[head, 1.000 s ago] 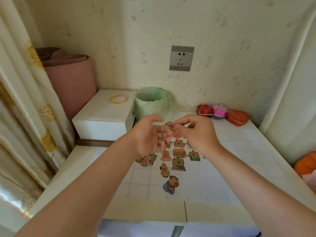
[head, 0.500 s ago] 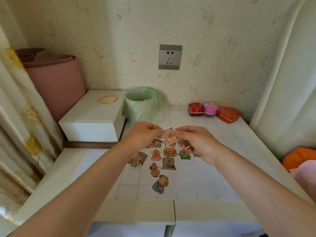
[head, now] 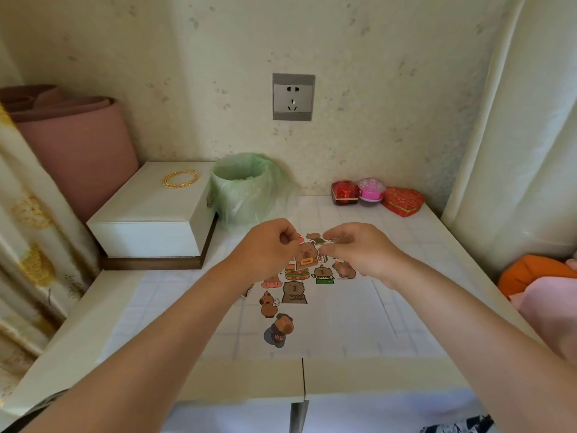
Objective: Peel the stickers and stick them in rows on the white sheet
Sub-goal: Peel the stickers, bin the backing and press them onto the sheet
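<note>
Left hand [head: 265, 253] and right hand [head: 359, 256] are pinching the capybara sticker [head: 307, 255]; bare white sheet [head: 346, 323] lying at 5 o'clock; backing indistinct.

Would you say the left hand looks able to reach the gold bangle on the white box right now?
Probably yes: nothing stands between the left hand and the bangle, though it pinches a sticker it would carry along.
</note>
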A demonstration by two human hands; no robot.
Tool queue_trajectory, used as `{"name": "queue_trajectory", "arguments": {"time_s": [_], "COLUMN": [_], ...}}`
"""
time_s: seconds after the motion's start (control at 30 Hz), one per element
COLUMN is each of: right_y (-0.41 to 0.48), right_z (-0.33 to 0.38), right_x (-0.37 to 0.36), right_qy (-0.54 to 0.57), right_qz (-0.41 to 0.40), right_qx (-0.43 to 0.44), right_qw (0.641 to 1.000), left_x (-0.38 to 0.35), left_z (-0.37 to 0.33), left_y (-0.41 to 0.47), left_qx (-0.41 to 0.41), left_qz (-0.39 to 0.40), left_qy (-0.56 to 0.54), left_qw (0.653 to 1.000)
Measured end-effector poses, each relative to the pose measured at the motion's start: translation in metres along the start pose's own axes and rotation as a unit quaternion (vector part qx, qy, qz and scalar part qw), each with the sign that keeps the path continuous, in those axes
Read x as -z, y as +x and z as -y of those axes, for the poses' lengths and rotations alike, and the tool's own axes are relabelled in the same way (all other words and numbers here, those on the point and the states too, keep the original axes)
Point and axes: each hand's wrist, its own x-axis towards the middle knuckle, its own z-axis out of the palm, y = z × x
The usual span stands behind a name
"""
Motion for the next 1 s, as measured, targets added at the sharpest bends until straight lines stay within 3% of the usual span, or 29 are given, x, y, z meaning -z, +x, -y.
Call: {"name": "queue_trajectory", "arguments": {"time_s": [0.13, 0.57, 0.8, 1.0], "right_y": [0.001, -0.011, -0.006, -0.003], "right_z": [-0.004, -0.009, -0.02, -0.029], "right_x": [0.004, 0.009, 0.009, 0.008], "right_qy": [0.027, 0.029, 0.012, -0.018], "right_qz": [-0.005, 0.02, 0.038, 0.036], "right_qx": [0.041, 0.024, -0.005, -0.074], "right_qw": [0.999, 0.999, 0.999, 0.996], "left_x": [-0.003, -0.016, -0.021, -0.022], "left_z": [-0.003, -0.001, -0.001, 0.005], "left_y": [0.001, 0.0, -0.001, 0.002], "left_qx": [-0.021, 0.031, 0.034, 0.085], "left_qz": [0.046, 0.081, 0.086, 0.087], "left_qy": [-0.01, -0.106, -0.092, -0.108], "left_qw": [0.999, 0.991, 0.991, 0.987]}}
